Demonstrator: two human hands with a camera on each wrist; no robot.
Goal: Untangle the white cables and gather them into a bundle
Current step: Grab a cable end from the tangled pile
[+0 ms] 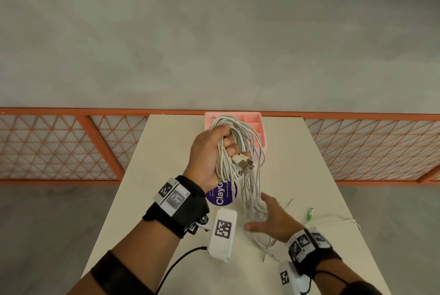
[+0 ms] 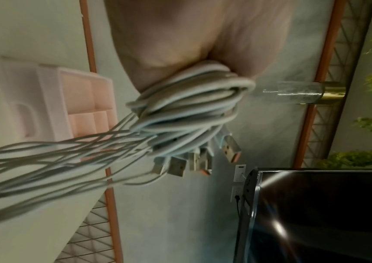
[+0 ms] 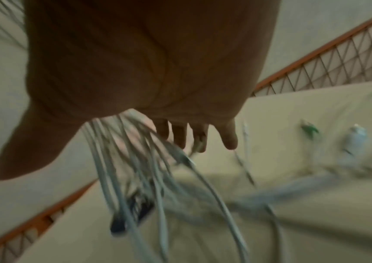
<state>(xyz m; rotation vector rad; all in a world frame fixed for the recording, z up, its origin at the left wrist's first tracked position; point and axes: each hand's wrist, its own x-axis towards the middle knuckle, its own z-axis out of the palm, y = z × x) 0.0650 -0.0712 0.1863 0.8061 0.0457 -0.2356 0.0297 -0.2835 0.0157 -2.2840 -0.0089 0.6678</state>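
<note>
The left hand (image 1: 209, 151) is raised above the surface (image 1: 166, 151), clenched around a coil of white cables (image 1: 238, 132). The plugs (image 1: 244, 163) poke out below the fingers at about four o'clock from the fist. From that coil the loose tails hang down toward six o'clock and trail onto the surface. The pink tray (image 1: 257, 120) sits just behind the coil, at twelve o'clock.

Further right, the right hand (image 1: 271, 221) is spread flat and released, its fingers among the hanging tails and grasping nothing that I can see. A separate thin cable with a green plug (image 1: 309, 215) lies at three o'clock of that hand.

The risk, I reckon, is in the loose tails: if the right hand rakes through them carelessly, crossed strands could cinch into a knot. The coil might also slip from the fist if the tails are tugged hard, and the green-plugged cable could get swept in.
</note>
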